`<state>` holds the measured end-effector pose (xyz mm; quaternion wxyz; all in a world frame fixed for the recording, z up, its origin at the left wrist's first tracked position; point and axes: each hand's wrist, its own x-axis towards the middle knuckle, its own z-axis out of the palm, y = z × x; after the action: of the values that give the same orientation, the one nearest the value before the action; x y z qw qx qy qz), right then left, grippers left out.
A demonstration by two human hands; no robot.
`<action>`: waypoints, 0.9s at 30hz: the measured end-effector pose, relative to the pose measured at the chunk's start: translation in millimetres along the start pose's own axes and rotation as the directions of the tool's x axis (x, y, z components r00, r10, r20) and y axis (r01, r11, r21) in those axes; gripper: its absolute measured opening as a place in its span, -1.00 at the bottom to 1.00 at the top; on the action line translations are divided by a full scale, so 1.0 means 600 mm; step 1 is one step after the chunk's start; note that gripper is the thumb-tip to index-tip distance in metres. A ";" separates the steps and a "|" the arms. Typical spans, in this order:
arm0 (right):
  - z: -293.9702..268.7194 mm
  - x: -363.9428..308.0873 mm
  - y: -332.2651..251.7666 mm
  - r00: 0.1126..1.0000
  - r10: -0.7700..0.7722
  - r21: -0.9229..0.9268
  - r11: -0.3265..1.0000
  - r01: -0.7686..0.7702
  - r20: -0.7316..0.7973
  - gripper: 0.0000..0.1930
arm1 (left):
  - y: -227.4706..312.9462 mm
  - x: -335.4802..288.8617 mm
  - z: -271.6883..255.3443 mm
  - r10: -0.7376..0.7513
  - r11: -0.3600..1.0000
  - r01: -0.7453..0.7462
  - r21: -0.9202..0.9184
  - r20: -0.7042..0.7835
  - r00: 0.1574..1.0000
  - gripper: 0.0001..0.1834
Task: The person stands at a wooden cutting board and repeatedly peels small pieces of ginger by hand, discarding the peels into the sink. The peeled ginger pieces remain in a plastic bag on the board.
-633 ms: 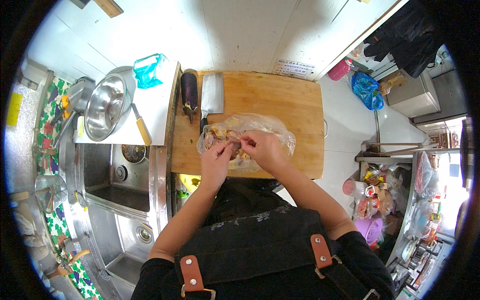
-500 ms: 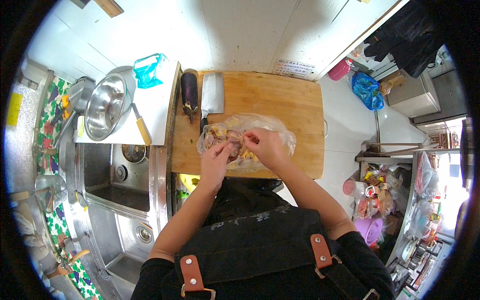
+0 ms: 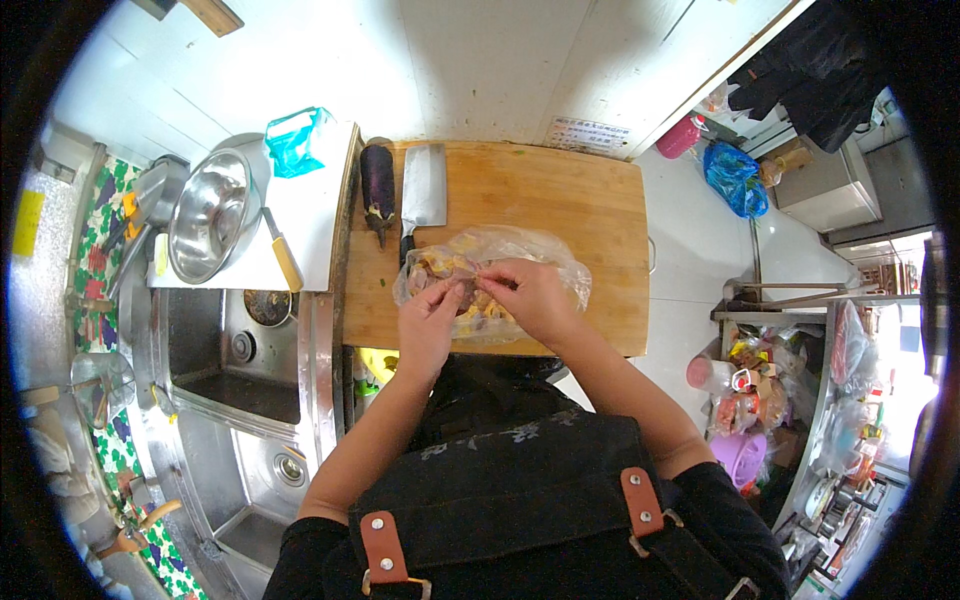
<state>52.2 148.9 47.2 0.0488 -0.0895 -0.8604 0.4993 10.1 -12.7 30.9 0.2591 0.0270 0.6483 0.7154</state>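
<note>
Clear plastic bag (image 3: 555,255): lies on the near half of the wooden cutting board (image 3: 585,200), spread from left to right beneath both hands; its right end extends past the right hand.
Food pieces (image 3: 432,266): brownish and yellow, gathered in the bag's left and middle parts; some show beyond the left hand, others between the two hands.
Left hand (image 3: 428,315): at the bag's near left part, thumb and fingers drawn together; I cannot tell whether they grip a piece or the plastic.
Right hand (image 3: 532,296): over the middle of the bag, fingertips pinched just beside the left hand's; what they grasp is too small to tell.
Cleaver (image 3: 426,187): flat on the board, blade far, dark handle toward the bag's left end.
Eggplant (image 3: 378,183): just left of the cleaver, stem end near.
Metal bowl (image 3: 208,215): well left of the board, on a white counter (image 3: 315,225).
</note>
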 end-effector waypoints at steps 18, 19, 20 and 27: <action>-0.025 0.014 0.007 0.988 0.122 0.157 0.978 -0.136 0.093 -0.83 | 0.016 -0.004 -0.010 -0.086 0.991 0.084 0.105 0.015 0.996 -0.75; -0.025 0.014 0.008 0.992 0.089 0.164 0.981 -0.103 0.088 -0.83 | 0.015 -0.003 -0.010 -0.079 0.992 0.076 0.102 0.020 0.997 -0.75; -0.024 0.014 0.009 0.994 0.046 0.184 0.981 -0.064 0.096 -0.84 | 0.014 -0.003 -0.011 -0.061 0.995 0.058 0.081 0.038 0.997 -0.75; -0.019 0.008 -0.002 0.998 -0.063 -0.017 0.998 0.063 0.028 -0.88 | 0.013 0.000 -0.010 0.005 0.964 -0.010 0.265 0.018 1.000 -0.76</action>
<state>49.4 158.9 53.8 0.0520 -0.0558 -0.8678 0.4910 5.1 -18.4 37.5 0.2562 0.0700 0.7359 0.6228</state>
